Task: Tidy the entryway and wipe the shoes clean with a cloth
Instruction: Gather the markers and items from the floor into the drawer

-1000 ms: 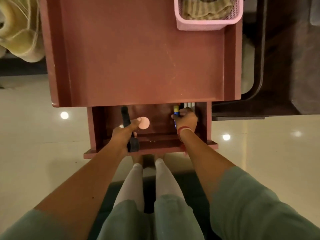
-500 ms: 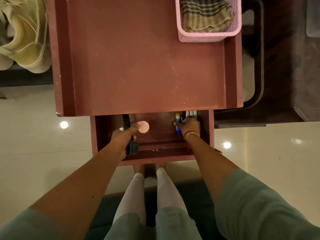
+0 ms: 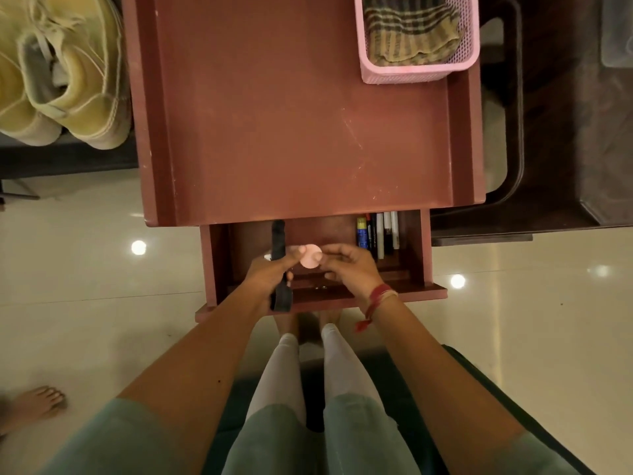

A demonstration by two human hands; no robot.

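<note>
Cloth (image 3: 411,29) lies folded in the pink basket (image 3: 411,73) at the table's (image 3: 274,114) far right corner. The shoes (image 3: 61,73) sit beyond its left edge. Below the near edge, over the open drawer (image 3: 425,248), the left hand (image 3: 270,272) grips a black strap-like item (image 3: 278,238) and, together with the right hand (image 3: 349,269), pinches a pink disc (image 3: 310,257). Recommend laying both flat left of the pens (image 3: 380,234), where room shows. The drawer front juts toward the shins, so shut it before reaching for the cloth.
</note>
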